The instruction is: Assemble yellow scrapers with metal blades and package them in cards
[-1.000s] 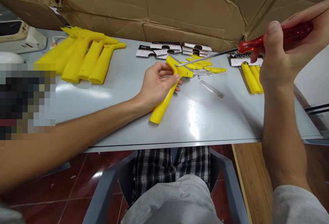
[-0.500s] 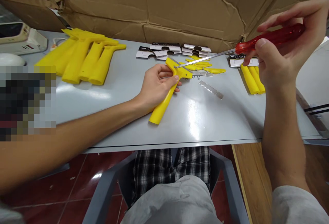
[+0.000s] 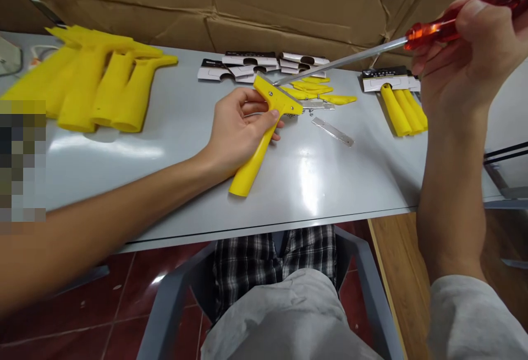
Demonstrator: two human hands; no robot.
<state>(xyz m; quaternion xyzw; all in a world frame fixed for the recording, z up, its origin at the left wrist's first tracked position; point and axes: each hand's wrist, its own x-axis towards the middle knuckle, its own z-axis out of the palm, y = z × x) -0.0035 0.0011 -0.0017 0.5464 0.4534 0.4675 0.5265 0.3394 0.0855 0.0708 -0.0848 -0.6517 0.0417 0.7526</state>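
My left hand [image 3: 243,129] is closed round the neck of a yellow scraper [image 3: 258,156], whose wide head with two screws points up and its hollow handle down toward me. In my right hand [image 3: 480,54], raised at the upper right, is a screwdriver [image 3: 433,32] with a clear red handle. Its long shaft slants down to the left, and the tip lies by the top edge of the scraper head; whether it touches I cannot tell. Beyond the head lie yellow blade covers [image 3: 311,89] and small screws. A flat metal blade [image 3: 333,131] rests to the right.
Several yellow scraper handles [image 3: 103,85] are piled on the left of the table [image 3: 350,184]. Folded black-and-white cards [image 3: 251,65] lie at the back. Carded yellow handles [image 3: 400,109] stand at the right. A cardboard wall [image 3: 289,7] rises behind.
The screwdriver tip has come off the scraper's left screw toward the head's top edge. My right hand has moved up and right. The view has shifted slightly.
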